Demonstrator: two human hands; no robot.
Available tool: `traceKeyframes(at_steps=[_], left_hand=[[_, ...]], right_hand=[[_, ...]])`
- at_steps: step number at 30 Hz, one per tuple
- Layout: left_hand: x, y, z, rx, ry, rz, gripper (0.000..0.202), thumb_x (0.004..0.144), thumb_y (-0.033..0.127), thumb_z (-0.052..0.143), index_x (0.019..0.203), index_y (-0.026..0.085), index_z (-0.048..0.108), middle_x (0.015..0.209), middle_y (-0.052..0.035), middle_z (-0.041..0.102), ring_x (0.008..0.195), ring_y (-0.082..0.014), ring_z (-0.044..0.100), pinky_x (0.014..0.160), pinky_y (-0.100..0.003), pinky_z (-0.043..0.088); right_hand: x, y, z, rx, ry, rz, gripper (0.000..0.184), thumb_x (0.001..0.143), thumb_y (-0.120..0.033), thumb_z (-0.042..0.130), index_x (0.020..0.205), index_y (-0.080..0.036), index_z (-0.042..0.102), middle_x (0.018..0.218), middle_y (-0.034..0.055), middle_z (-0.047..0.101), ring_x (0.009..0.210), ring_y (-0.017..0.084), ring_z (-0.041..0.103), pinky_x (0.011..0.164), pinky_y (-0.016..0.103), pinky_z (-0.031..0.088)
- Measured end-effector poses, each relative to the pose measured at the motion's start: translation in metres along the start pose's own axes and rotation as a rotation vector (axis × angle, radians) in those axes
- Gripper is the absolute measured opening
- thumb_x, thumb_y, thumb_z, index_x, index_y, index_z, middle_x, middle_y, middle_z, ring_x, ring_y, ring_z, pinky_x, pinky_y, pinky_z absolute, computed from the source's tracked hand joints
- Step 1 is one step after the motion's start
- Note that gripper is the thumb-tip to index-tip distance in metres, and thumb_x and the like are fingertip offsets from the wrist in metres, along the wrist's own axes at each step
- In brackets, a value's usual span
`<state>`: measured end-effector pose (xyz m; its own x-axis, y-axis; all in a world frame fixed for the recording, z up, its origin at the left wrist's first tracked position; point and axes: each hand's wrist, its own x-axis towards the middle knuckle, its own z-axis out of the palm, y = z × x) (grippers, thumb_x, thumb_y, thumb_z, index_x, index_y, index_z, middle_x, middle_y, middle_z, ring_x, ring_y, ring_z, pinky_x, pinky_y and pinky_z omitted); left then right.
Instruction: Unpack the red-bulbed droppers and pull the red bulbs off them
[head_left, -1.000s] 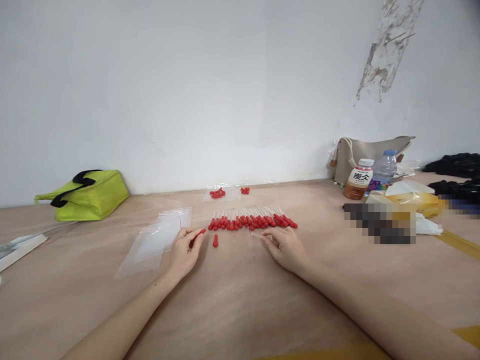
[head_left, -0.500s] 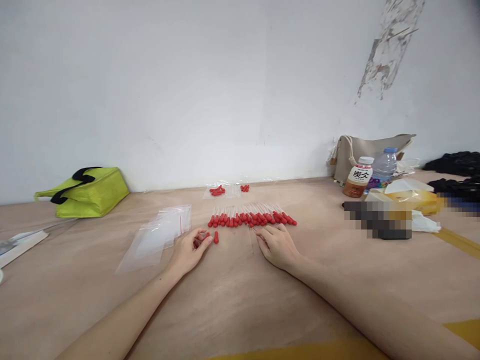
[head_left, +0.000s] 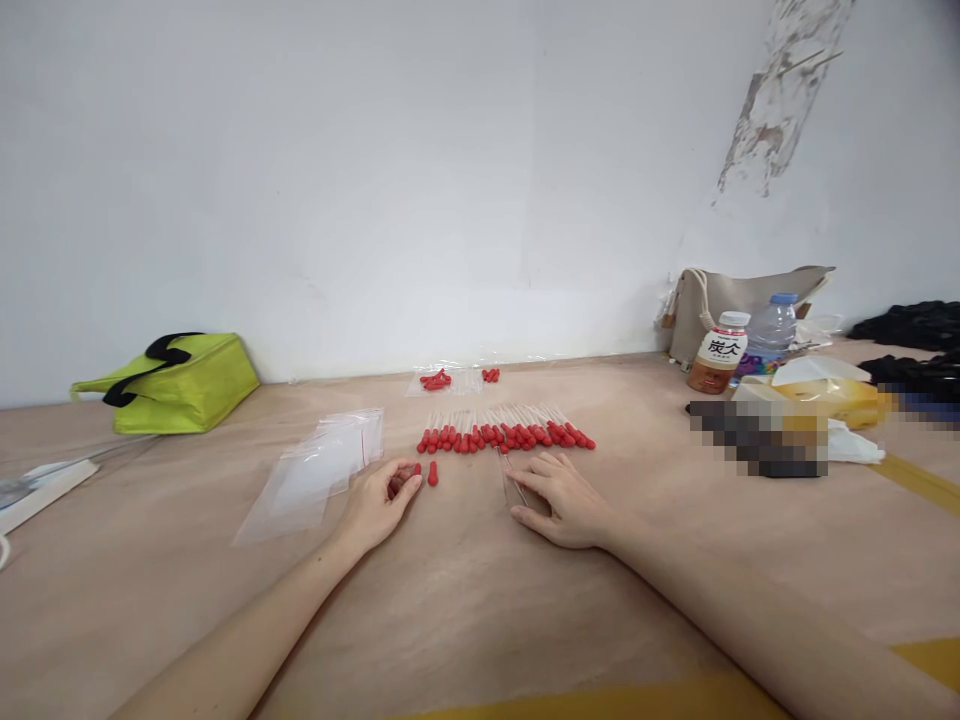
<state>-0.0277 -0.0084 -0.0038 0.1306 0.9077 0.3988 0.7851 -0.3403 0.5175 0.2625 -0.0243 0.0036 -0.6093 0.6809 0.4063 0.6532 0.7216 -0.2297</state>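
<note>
My left hand (head_left: 379,503) is closed around a small red rubber bulb (head_left: 417,468) that pokes out above the fingertips. Just right of it, a loose red rubber bulb (head_left: 433,474) rests on the table. My right hand (head_left: 564,503) lies low with its thumb apart from the fingers, its fingertips by thin clear tubes (head_left: 516,486) on the table. Whether the fingers touch a tube is hard to see. Beyond both hands stretches a row of droppers (head_left: 517,437), clear tubes pointing away and red bulbs toward me.
Flat clear zip bags (head_left: 315,475) lie to the left. Against the wall are more red bulbs (head_left: 436,380) on clear plastic. A yellow-green bag (head_left: 187,385) stands far left; a brown drink bottle (head_left: 718,355), a water bottle (head_left: 772,330) and a beige bag (head_left: 684,325) stand right.
My right hand has opened, its thumb drawing back toward me, away from the fingers and the thin tubes. My left hand stays nearly still with the red bulb.
</note>
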Motion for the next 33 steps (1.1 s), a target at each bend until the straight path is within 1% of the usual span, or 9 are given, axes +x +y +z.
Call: traceKeyframes(at_steps=[6, 14, 18, 21, 23, 30, 31, 33], left_hand=[[0.000, -0.002, 0.002, 0.000, -0.006, -0.001, 0.033, 0.078, 0.043, 0.047, 0.097, 0.020, 0.060, 0.083, -0.0032, 0.064, 0.065, -0.0148, 0.058, 0.058, -0.027, 0.045], [0.001, -0.003, 0.003, 0.008, 0.000, -0.002, 0.032, 0.078, 0.043, 0.048, 0.097, 0.020, 0.060, 0.083, -0.0031, 0.064, 0.064, -0.0147, 0.058, 0.058, -0.027, 0.046], [0.000, -0.003, 0.003, 0.011, -0.004, 0.008, 0.032, 0.078, 0.042, 0.048, 0.097, 0.020, 0.060, 0.085, -0.0039, 0.064, 0.069, -0.0157, 0.059, 0.059, -0.026, 0.046], [0.000, -0.002, 0.002, 0.022, -0.008, 0.012, 0.032, 0.079, 0.042, 0.048, 0.098, 0.020, 0.060, 0.084, -0.0040, 0.064, 0.069, -0.0161, 0.059, 0.059, -0.027, 0.046], [0.000, 0.000, 0.001, 0.029, -0.014, 0.015, 0.032, 0.079, 0.042, 0.048, 0.098, 0.020, 0.060, 0.084, -0.0039, 0.064, 0.068, -0.0160, 0.058, 0.059, -0.027, 0.046], [-0.001, 0.004, -0.001, 0.040, -0.024, 0.019, 0.032, 0.079, 0.043, 0.047, 0.097, 0.020, 0.060, 0.082, -0.0036, 0.063, 0.065, -0.0155, 0.057, 0.059, -0.027, 0.045], [-0.002, 0.004, -0.001, 0.046, -0.019, 0.020, 0.032, 0.080, 0.043, 0.046, 0.097, 0.020, 0.059, 0.082, -0.0032, 0.063, 0.064, -0.0151, 0.056, 0.059, -0.027, 0.045], [-0.001, 0.005, -0.001, 0.066, 0.035, 0.023, 0.031, 0.081, 0.044, 0.045, 0.098, 0.021, 0.058, 0.086, -0.0028, 0.061, 0.064, -0.0142, 0.056, 0.059, -0.027, 0.044]], right_hand=[[0.003, 0.002, 0.000, 0.018, -0.036, -0.040, 0.046, 0.080, -0.046, 0.047, 0.118, -0.020, 0.050, 0.099, 0.0085, 0.055, 0.091, 0.021, 0.045, 0.081, 0.036, 0.032], [0.007, 0.007, 0.005, 0.052, -0.028, -0.050, 0.044, 0.080, -0.046, 0.048, 0.116, -0.020, 0.051, 0.105, 0.0084, 0.053, 0.095, 0.020, 0.044, 0.084, 0.036, 0.033], [0.008, 0.004, 0.006, 0.045, -0.034, -0.053, 0.040, 0.081, -0.046, 0.047, 0.112, -0.021, 0.053, 0.105, 0.0078, 0.053, 0.095, 0.020, 0.045, 0.084, 0.035, 0.034], [0.010, 0.002, 0.007, 0.028, -0.021, -0.056, 0.042, 0.082, -0.045, 0.047, 0.117, -0.023, 0.050, 0.106, 0.0071, 0.052, 0.096, 0.019, 0.044, 0.084, 0.035, 0.034], [0.012, 0.002, 0.008, 0.020, -0.014, -0.059, 0.042, 0.082, -0.044, 0.047, 0.118, -0.024, 0.050, 0.105, 0.0069, 0.052, 0.096, 0.019, 0.045, 0.085, 0.036, 0.034], [0.023, 0.004, 0.015, 0.013, 0.006, -0.047, 0.040, 0.080, -0.048, 0.049, 0.111, -0.024, 0.056, 0.097, 0.0061, 0.053, 0.089, 0.017, 0.046, 0.081, 0.034, 0.035], [0.024, 0.004, 0.016, 0.023, 0.013, -0.039, 0.041, 0.079, -0.049, 0.050, 0.110, -0.023, 0.056, 0.096, 0.0059, 0.053, 0.089, 0.017, 0.046, 0.081, 0.034, 0.035], [0.026, 0.004, 0.018, 0.049, 0.028, -0.028, 0.042, 0.077, -0.051, 0.051, 0.108, -0.022, 0.058, 0.094, 0.0057, 0.053, 0.089, 0.017, 0.046, 0.081, 0.034, 0.035]])
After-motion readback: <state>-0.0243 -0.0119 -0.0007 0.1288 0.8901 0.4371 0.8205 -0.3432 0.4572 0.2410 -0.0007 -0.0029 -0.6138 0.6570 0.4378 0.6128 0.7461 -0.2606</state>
